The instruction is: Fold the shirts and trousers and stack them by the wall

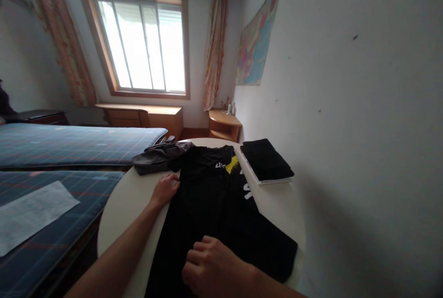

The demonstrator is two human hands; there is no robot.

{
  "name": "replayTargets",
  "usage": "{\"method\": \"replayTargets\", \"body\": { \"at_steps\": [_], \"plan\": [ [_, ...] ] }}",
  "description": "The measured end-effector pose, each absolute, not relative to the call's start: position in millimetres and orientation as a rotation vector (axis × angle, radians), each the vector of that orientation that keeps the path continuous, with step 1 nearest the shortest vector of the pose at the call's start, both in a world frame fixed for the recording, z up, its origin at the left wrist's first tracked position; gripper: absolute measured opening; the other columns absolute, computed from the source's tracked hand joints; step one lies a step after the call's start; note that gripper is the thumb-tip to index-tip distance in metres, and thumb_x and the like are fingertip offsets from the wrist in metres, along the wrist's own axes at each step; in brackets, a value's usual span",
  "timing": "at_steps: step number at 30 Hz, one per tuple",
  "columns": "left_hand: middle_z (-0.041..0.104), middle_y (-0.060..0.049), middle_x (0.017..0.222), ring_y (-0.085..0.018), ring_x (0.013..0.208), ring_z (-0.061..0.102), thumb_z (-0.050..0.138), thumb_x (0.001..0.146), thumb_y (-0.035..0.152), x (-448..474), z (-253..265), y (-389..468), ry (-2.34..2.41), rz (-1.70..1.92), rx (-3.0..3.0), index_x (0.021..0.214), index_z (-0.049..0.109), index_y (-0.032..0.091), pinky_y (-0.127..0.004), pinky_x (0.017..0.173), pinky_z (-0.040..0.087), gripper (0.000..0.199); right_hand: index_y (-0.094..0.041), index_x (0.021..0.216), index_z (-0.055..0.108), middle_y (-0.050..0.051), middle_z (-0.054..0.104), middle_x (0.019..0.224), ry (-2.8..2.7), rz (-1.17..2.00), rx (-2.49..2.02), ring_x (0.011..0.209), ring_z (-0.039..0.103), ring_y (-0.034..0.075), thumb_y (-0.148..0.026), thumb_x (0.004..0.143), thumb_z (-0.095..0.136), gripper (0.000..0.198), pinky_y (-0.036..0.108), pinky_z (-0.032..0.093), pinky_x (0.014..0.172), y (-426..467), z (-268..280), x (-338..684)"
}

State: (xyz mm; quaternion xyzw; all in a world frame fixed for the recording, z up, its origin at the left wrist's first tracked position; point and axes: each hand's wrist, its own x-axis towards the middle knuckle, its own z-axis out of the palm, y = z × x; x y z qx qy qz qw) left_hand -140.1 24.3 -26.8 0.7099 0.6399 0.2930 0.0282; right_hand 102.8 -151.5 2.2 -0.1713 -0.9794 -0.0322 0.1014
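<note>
A black T-shirt (211, 201) lies spread over a round white table (121, 210), with white lettering and a yellow patch near its far end. At the shirt's left edge is my left hand (166, 190), its fingers curled closed on the cloth. My right hand (212, 263) is over the near part of the shirt, knuckles up and fingers bent inward. Its fingertips are hidden, so what they hold, if anything, does not show. One black sleeve (277, 247) reaches toward the table's right rim.
Folded black cloth (266, 158) rests on something white at the table's far right, close to the wall (363, 150). A crumpled grey garment (159, 156) lies at the far left rim. Beds with blue plaid mattresses (79, 143) stand left, one bearing a paper sheet (38, 215).
</note>
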Motion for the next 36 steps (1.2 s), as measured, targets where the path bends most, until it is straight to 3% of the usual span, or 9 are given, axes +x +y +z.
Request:
{"method": "replayTargets", "body": {
  "at_steps": [5, 8, 10, 15, 21, 26, 30, 33, 36],
  "plan": [
    [0.071, -0.005, 0.102, -0.023, 0.104, 0.064, 0.055, 0.084, 0.03, -140.4, -26.7, 25.5, 1.96, 0.918, 2.191, 0.09, 0.067, 0.023, -0.032, 0.099, 0.044, 0.015, -0.025, 0.094, 0.063, -0.006, 0.071, 0.086, -2.945, 0.141, -0.424, 0.075, 0.063, 0.011, -0.04, 0.098, 0.051, 0.019, 0.025, 0.038, 0.062, -158.5, 1.3, 94.3],
    [0.071, -0.005, 0.102, -0.023, 0.104, 0.064, 0.055, 0.084, 0.03, -140.8, -27.9, 26.2, 1.95, 0.932, 2.198, 0.09, 0.067, 0.023, -0.033, 0.099, 0.044, 0.015, -0.025, 0.102, 0.064, -0.005, 0.073, 0.095, -2.876, 0.358, -0.501, 0.082, 0.066, 0.009, -0.032, 0.096, 0.053, 0.014, 0.019, 0.041, 0.068, -156.0, 18.7, 105.2],
    [0.071, -0.005, 0.101, -0.024, 0.104, 0.064, 0.054, 0.084, 0.03, -140.9, -28.6, 26.4, 1.947, 0.941, 2.202, 0.091, 0.067, 0.023, -0.034, 0.099, 0.044, 0.016, -0.025, 0.102, 0.064, -0.004, 0.073, 0.097, -2.76, 0.405, -0.789, 0.085, 0.067, 0.01, -0.025, 0.093, 0.055, 0.013, 0.019, 0.042, 0.073, -146.6, 36.2, 123.4],
    [0.07, -0.008, 0.102, -0.025, 0.102, 0.064, 0.05, 0.086, 0.036, -138.5, -28.7, 24.4, 1.925, 0.97, 2.23, 0.096, 0.065, 0.021, -0.038, 0.097, 0.046, 0.024, -0.019, 0.093, 0.063, 0.006, 0.069, 0.096, -2.413, 0.137, -1.678, 0.088, 0.065, 0.019, -0.025, 0.091, 0.053, 0.011, 0.026, 0.042, 0.074, -107.0, 62.6, 192.2],
    [0.066, -0.007, 0.12, -0.026, 0.113, 0.06, 0.05, 0.089, 0.038, -121.6, -27.2, 14.0, 1.731, 1.037, 2.425, 0.111, 0.064, 0.023, -0.041, 0.103, 0.045, 0.03, -0.019, 0.095, 0.064, 0.008, 0.069, 0.098, -2.289, 0.167, -2.038, 0.09, 0.064, 0.022, -0.039, 0.085, 0.064, 0.022, 0.029, 0.04, 0.073, -90.2, 50.4, 252.0],
    [0.066, -0.007, 0.124, -0.027, 0.114, 0.062, 0.053, 0.089, 0.04, -108.5, -27.2, 7.5, 1.629, 0.926, 2.464, 0.118, 0.065, 0.023, -0.043, 0.103, 0.046, 0.036, -0.019, 0.08, 0.063, 0.006, 0.069, 0.082, -2.239, 0.349, -2.114, 0.075, 0.062, 0.02, -0.038, 0.09, 0.056, 0.023, 0.028, 0.034, 0.063, -98.1, 54.1, 252.8],
    [0.065, -0.008, 0.126, -0.026, 0.117, 0.06, 0.053, 0.088, 0.04, -108.4, -25.7, 6.7, 1.614, 0.888, 2.453, 0.116, 0.067, 0.022, -0.042, 0.105, 0.045, 0.036, -0.019, 0.1, 0.061, 0.002, 0.067, 0.081, -2.305, 0.575, -1.851, 0.072, 0.06, 0.016, -0.033, 0.088, 0.058, 0.018, 0.026, 0.036, 0.063, -111.3, 70.2, 238.9],
    [0.064, -0.008, 0.129, -0.025, 0.119, 0.059, 0.052, 0.089, 0.038, -108.8, -24.4, 6.1, 1.624, 0.856, 2.443, 0.116, 0.067, 0.021, -0.04, 0.107, 0.043, 0.036, -0.021, 0.121, 0.054, -0.003, 0.063, 0.078, -2.46, 0.91, -1.638, 0.069, 0.057, 0.014, -0.027, 0.078, 0.069, 0.047, 0.023, 0.037, 0.06, -120.6, 77.5, 231.4],
    [0.063, -0.008, 0.129, -0.025, 0.12, 0.058, 0.052, 0.09, 0.038, -108.9, -25.2, 6.1, 1.623, 0.837, 2.448, 0.118, 0.066, 0.022, -0.039, 0.107, 0.043, 0.035, -0.023, 0.127, 0.051, -0.005, 0.063, 0.079, -2.569, 1.133, -1.522, 0.068, 0.057, 0.013, -0.027, 0.07, 0.075, 0.062, 0.021, 0.038, 0.057, -124.0, 77.1, 228.7]
  ]
}}
